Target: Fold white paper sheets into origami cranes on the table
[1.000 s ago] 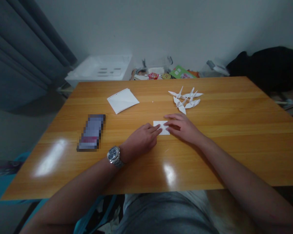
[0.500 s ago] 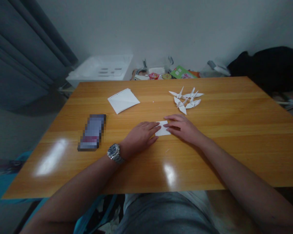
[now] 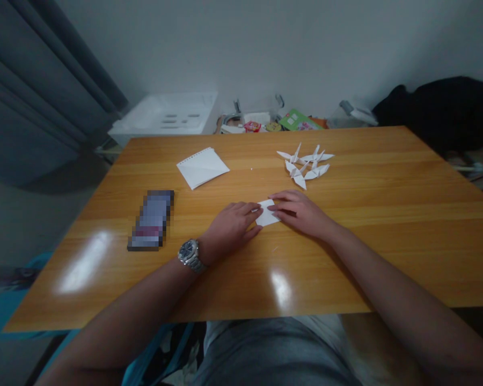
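Observation:
A small white piece of paper, squarish and apparently folded, lies on the wooden table in front of me. At its left edge the fingertips of my left hand rest on it, fingers stretched out and thumb near the lower corner. My right hand touches the right side with its fingers spread, palm down. Both hands are open, and fingertips cover parts of the paper's edges. Beyond my right hand stand several white folded paper cranes in a cluster.
White notebook sheets with a perforated edge lie at the table's back left. A phone, blurred out, is left of my left hand. Behind the wooden table are a white plastic tub and a green packet.
The paper has turned slightly, its right side now tilting upward. My hands keep nearly the same places, with fingertips shifted a little on it.

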The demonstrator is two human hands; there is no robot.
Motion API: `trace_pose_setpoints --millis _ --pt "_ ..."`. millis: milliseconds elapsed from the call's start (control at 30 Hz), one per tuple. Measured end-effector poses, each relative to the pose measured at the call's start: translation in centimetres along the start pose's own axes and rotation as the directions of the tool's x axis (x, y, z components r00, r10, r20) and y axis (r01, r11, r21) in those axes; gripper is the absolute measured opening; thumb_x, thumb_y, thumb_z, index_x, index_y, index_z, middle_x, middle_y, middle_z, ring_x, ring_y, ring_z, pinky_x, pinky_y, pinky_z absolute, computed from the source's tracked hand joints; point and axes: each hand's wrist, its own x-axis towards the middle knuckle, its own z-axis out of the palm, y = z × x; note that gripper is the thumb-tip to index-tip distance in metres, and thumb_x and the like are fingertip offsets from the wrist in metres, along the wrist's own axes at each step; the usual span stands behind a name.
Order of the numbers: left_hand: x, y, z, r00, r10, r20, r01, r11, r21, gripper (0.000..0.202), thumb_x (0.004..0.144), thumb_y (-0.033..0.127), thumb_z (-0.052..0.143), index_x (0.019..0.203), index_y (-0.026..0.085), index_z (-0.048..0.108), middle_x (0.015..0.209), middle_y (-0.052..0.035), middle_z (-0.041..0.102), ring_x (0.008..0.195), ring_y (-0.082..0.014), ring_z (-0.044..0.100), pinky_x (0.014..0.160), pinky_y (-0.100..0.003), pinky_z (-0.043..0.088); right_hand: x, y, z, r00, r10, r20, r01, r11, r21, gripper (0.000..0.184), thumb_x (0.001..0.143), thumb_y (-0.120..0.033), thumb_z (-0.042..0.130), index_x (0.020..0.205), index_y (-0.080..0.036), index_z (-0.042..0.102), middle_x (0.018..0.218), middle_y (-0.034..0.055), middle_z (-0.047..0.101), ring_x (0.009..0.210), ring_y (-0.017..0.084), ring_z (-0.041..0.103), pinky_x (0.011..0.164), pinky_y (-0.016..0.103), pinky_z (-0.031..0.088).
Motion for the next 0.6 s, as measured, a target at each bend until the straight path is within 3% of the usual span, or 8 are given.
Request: trace_pose_setpoints --millis 200,600 --pt "0.03 0.28 0.04 0.999 -0.034 -0.004 0.034 0.999 0.006 0.042 0.101 0.037 0.054 0.137 0.016 0.059 0.137 -0.0116 0.062 0.118 -0.0275 0.06 0.104 -0.043 0.048 0.13 -0.23 -0.06 0.998 -0.056 -0.004 0.056 0.998 -0.001 0.02 0.098 -0.025 0.062 0.109 -0.021 0.078 0.13 0.0116 0.07 0.12 0.027 0.064 0.104 0.049 0.05" --pt "0.14 0.37 0.12 0.999 -0.036 -0.032 0.036 0.999 -0.009 0.04 0.102 0.038 0.053 0.133 0.015 0.062 0.13 -0.0118 0.064 0.112 -0.0272 0.061 0.1 -0.043 0.05 0.23 -0.23 0.12 0.998 -0.037 0.051 0.037 0.999 0.013 0.02 0.097 -0.02 0.064 0.112 -0.022 0.077 0.132 0.0097 0.071 0.122 0.027 0.065 0.105 0.05 0.051"
